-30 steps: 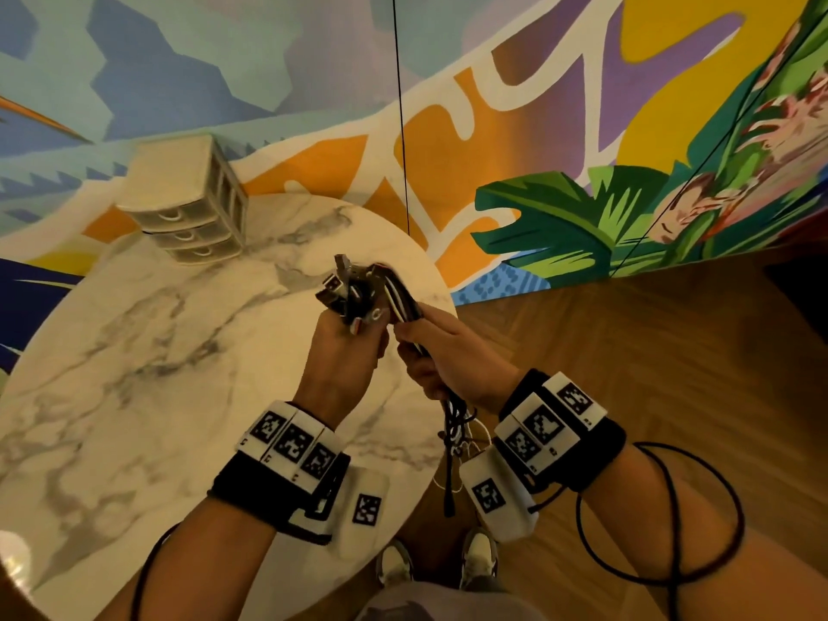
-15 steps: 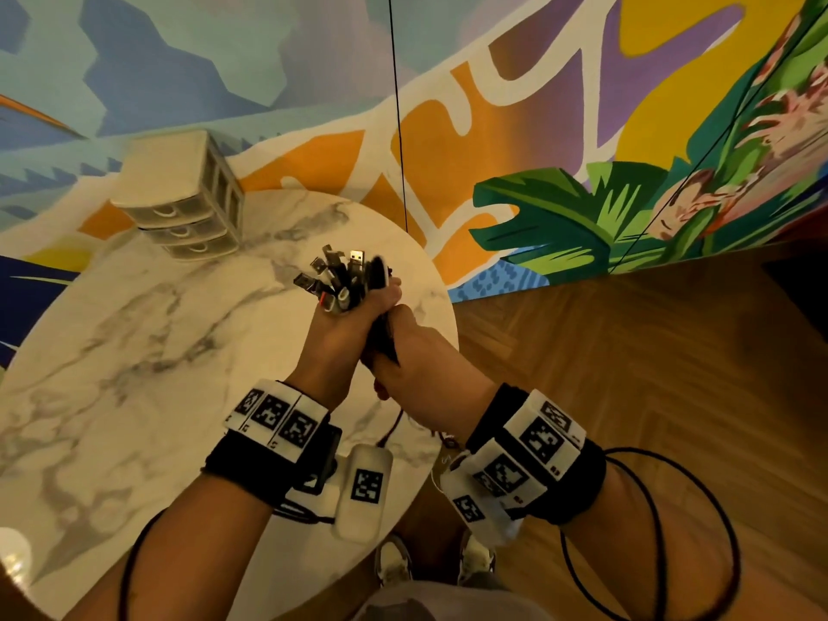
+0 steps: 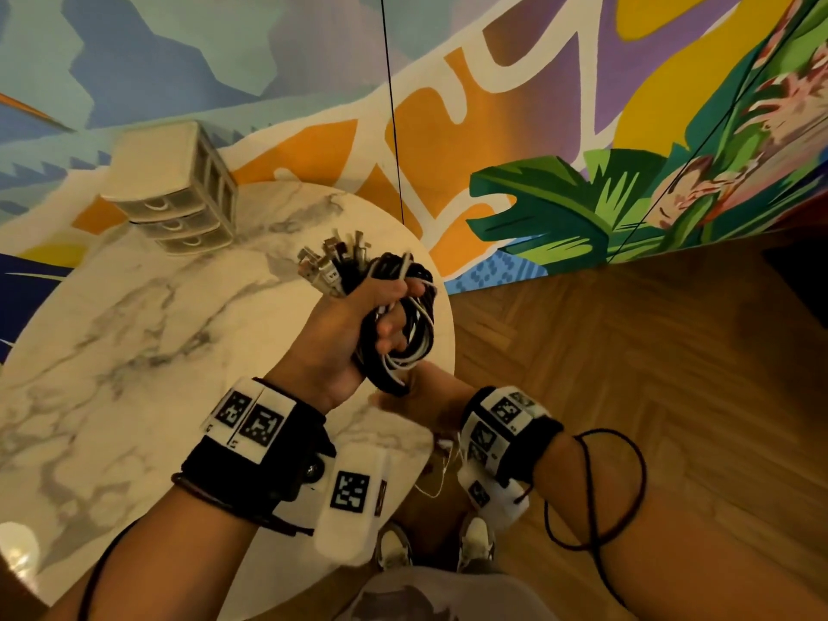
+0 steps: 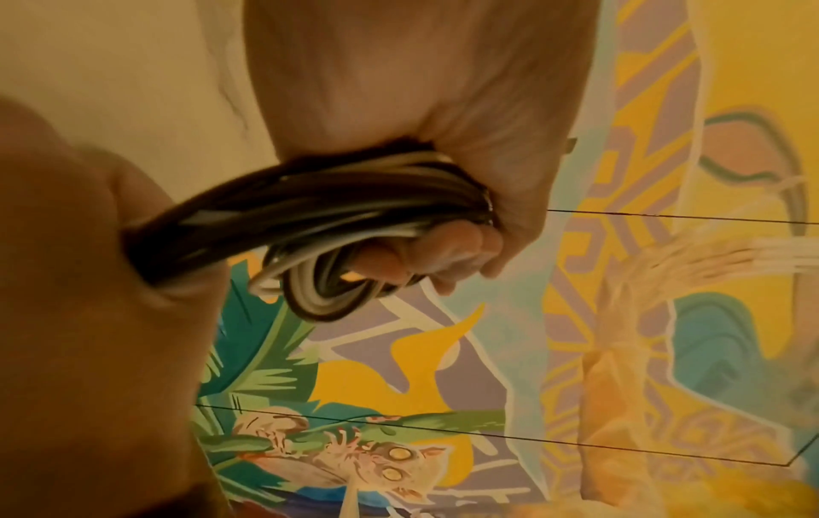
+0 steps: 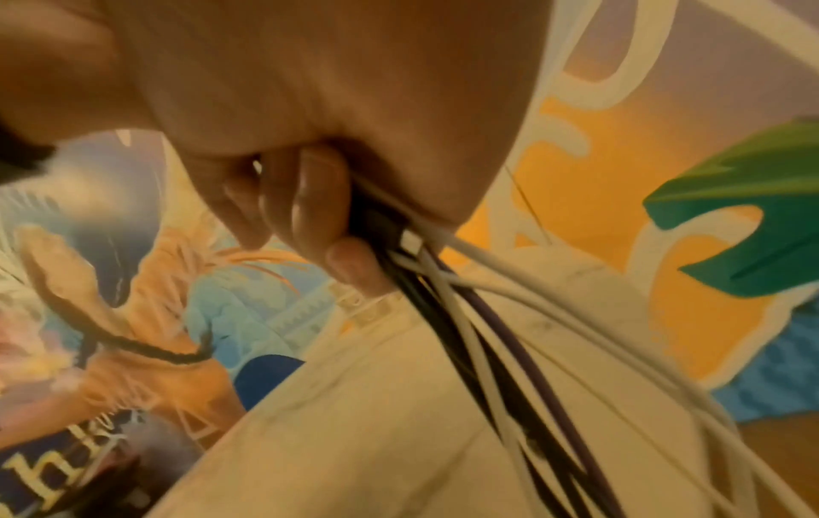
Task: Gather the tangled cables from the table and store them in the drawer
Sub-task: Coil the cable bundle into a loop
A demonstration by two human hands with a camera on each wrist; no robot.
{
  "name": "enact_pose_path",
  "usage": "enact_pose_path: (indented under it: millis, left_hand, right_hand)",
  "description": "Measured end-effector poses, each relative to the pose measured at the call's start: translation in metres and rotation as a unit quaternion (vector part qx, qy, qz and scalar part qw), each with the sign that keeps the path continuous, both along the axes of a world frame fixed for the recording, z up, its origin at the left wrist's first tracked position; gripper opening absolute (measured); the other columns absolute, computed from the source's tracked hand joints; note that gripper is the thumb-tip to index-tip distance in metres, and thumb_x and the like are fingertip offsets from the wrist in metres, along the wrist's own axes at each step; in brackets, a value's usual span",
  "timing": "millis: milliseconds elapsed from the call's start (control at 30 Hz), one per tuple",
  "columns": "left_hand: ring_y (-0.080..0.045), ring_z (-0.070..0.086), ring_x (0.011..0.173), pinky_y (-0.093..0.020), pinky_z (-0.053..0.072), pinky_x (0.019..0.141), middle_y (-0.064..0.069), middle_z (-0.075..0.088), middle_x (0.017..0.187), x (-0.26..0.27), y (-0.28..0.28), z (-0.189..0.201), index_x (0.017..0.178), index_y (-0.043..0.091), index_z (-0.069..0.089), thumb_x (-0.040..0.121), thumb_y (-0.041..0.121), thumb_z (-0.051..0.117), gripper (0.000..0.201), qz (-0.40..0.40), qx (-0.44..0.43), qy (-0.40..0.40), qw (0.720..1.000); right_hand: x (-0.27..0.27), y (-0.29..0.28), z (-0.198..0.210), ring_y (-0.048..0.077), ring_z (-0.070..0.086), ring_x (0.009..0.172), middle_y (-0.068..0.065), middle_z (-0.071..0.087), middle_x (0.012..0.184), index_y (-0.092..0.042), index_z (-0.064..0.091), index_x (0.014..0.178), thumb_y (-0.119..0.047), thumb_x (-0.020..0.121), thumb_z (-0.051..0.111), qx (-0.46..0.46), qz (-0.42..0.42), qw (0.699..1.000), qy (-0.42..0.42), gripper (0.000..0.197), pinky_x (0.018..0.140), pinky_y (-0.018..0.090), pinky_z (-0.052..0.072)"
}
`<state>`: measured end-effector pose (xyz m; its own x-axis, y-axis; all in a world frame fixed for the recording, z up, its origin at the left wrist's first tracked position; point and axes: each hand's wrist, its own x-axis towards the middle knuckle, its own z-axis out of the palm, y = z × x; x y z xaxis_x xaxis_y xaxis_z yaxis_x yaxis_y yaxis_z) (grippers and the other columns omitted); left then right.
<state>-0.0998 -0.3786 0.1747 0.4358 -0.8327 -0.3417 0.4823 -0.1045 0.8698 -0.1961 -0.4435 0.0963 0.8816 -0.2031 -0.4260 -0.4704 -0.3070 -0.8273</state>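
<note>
A bundle of black and white cables (image 3: 403, 347) is looped into a coil above the right edge of the round marble table (image 3: 148, 351). My left hand (image 3: 345, 329) grips the coil in a fist, and the metal plug ends (image 3: 331, 262) stick up above it. My right hand (image 3: 430, 396) is just below, its fingers curled round the coil's lower strands. In the left wrist view my left hand (image 4: 447, 168) squeezes the cables (image 4: 310, 210). The right wrist view shows my right hand (image 5: 310, 203) around the cables (image 5: 465, 333). A beige three-drawer unit (image 3: 179, 203) stands at the table's far side, its drawers closed.
A painted mural wall (image 3: 582, 127) rises behind the table. Wooden floor (image 3: 627, 351) lies to the right. My shoes (image 3: 394, 549) stand under the table's near edge. A black wristband lead (image 3: 591, 486) loops off my right forearm.
The cables hung straight from both hands; now they are wound into a coil. My right hand has dropped below my left, which has kept hold of the plug ends.
</note>
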Motion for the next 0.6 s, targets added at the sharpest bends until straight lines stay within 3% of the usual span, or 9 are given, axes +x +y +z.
enact_pose_path:
  millis: [33,67,100,167,233,300,367,467,600]
  left_hand:
    - [-0.01,0.03,0.037,-0.027,0.027,0.051,0.001,0.036,0.045,-0.001,0.002,-0.001,0.085,0.002,0.064,0.081,0.018,0.06,0.017,-0.019,0.005,-0.009,1.0]
    - [-0.011,0.029,0.035,-0.028,0.025,0.048,0.001,0.035,0.043,-0.001,0.005,-0.002,0.082,0.001,0.063,0.079,0.018,0.06,0.017,-0.04,0.012,-0.019,0.999]
    - [-0.011,0.028,0.033,-0.028,0.022,0.047,0.001,0.034,0.042,0.0,0.008,-0.002,0.079,0.001,0.061,0.078,0.019,0.059,0.018,-0.061,0.023,-0.028,0.997]
    - [-0.011,0.027,0.032,-0.028,0.018,0.045,0.0,0.034,0.04,0.003,0.014,-0.001,0.075,0.001,0.06,0.075,0.018,0.062,0.018,-0.102,0.037,-0.046,0.993]
    - [-0.011,0.027,0.032,-0.025,0.019,0.042,0.0,0.034,0.04,0.008,0.02,0.002,0.07,0.003,0.062,0.07,0.02,0.068,0.018,-0.144,0.052,-0.064,0.986]
    - [-0.012,0.028,0.033,-0.02,0.021,0.04,-0.001,0.035,0.041,0.009,0.022,0.005,0.067,0.006,0.064,0.07,0.021,0.069,0.016,-0.177,0.069,-0.091,0.978]
    - [-0.013,0.029,0.033,-0.019,0.024,0.037,-0.001,0.036,0.039,0.007,0.019,0.007,0.064,0.006,0.061,0.075,0.014,0.066,0.015,-0.199,0.092,-0.136,0.966]
    - [-0.013,0.029,0.031,-0.019,0.025,0.036,-0.001,0.039,0.037,0.003,0.013,0.006,0.048,0.015,0.054,0.083,0.001,0.063,0.038,-0.254,0.134,-0.201,0.937]
    - [-0.019,0.034,0.034,-0.022,0.029,0.039,-0.009,0.042,0.043,0.007,0.014,-0.002,0.06,0.003,0.053,0.082,0.005,0.068,0.027,-0.309,0.193,-0.254,0.896]
  right_hand:
    - [0.0,-0.008,-0.001,0.025,0.055,0.11,0.014,0.06,0.118,-0.008,0.059,0.119,-0.014,0.09,0.062,-0.013,0.008,1.0,-0.003,0.029,0.1,0.038,0.042]
    - [0.0,-0.016,0.001,0.026,0.052,0.116,0.015,0.057,0.126,-0.006,0.055,0.126,-0.013,0.089,0.064,-0.038,0.046,0.998,0.006,0.039,0.102,0.038,0.041]
    - [-0.001,-0.022,0.001,0.026,0.055,0.112,0.014,0.059,0.123,-0.008,0.058,0.123,-0.015,0.087,0.065,-0.079,0.079,0.993,0.025,0.037,0.1,0.039,0.043]
    - [-0.005,-0.039,0.001,0.022,0.062,0.088,0.008,0.067,0.097,-0.018,0.068,0.093,-0.02,0.084,0.065,-0.157,0.104,0.979,0.081,0.009,0.081,0.037,0.052]
    - [-0.013,-0.058,0.001,0.015,0.056,0.064,0.004,0.064,0.074,-0.022,0.065,0.07,-0.019,0.084,0.063,-0.182,0.088,0.973,0.113,0.015,0.061,0.03,0.048]
    - [-0.017,-0.068,0.006,0.009,0.048,0.054,0.002,0.058,0.066,-0.012,0.068,0.074,-0.018,0.086,0.062,-0.189,0.078,0.971,0.124,0.015,0.051,0.021,0.04]
    - [-0.018,-0.073,0.009,0.007,0.042,0.05,-0.001,0.052,0.061,-0.011,0.063,0.068,-0.018,0.087,0.061,-0.21,0.085,0.965,0.132,0.02,0.046,0.019,0.033]
    - [-0.019,-0.086,0.007,0.008,0.045,0.052,-0.004,0.053,0.061,-0.015,0.063,0.071,-0.022,0.086,0.062,-0.238,0.077,0.956,0.157,0.017,0.049,0.022,0.035]
    - [-0.027,-0.099,0.006,0.016,0.058,0.065,-0.003,0.062,0.068,-0.016,0.072,0.082,-0.024,0.086,0.06,-0.251,0.062,0.95,0.178,0.015,0.062,0.03,0.048]
